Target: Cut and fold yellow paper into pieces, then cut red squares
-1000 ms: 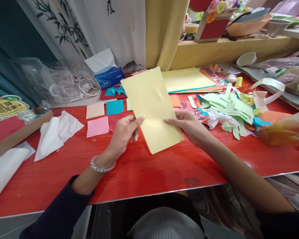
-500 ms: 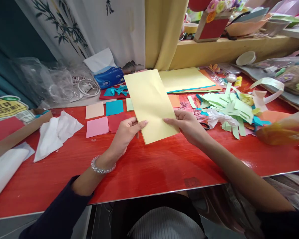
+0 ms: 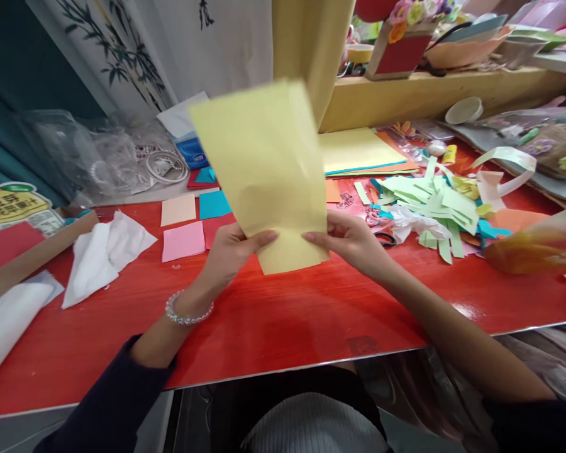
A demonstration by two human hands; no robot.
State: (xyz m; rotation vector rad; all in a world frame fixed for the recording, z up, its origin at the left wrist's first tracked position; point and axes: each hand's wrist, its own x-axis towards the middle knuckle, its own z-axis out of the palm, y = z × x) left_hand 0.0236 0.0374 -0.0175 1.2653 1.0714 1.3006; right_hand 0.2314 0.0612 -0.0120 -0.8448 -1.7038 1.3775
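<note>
Yellow paper [image 3: 268, 170], more than one sheet by its doubled edges, is held up over the red table [image 3: 264, 333]. My left hand [image 3: 233, 251] pinches its lower left part, thumb on the front face. On the lower right side my right hand [image 3: 349, 236] grips it the same way. The upper part of the paper is blurred and tilts to the left. Behind it and to the left lie a pink square [image 3: 183, 241], a blue square [image 3: 214, 204], a peach square [image 3: 178, 209] and a red square [image 3: 217, 228].
Yellow sheets [image 3: 363, 151] lie at the back on blue and orange ones. Pale green strips [image 3: 429, 198] and black scissors handles [image 3: 385, 239] are on the right. Crumpled white tissue [image 3: 104, 258], a cardboard box [image 3: 42, 251] and a blue tissue pack [image 3: 191, 152] are on the left.
The yellow paper has been raised more upright, its top edge moving up and left, and its sheets have shifted slightly apart. Both hands still hold it low down.
</note>
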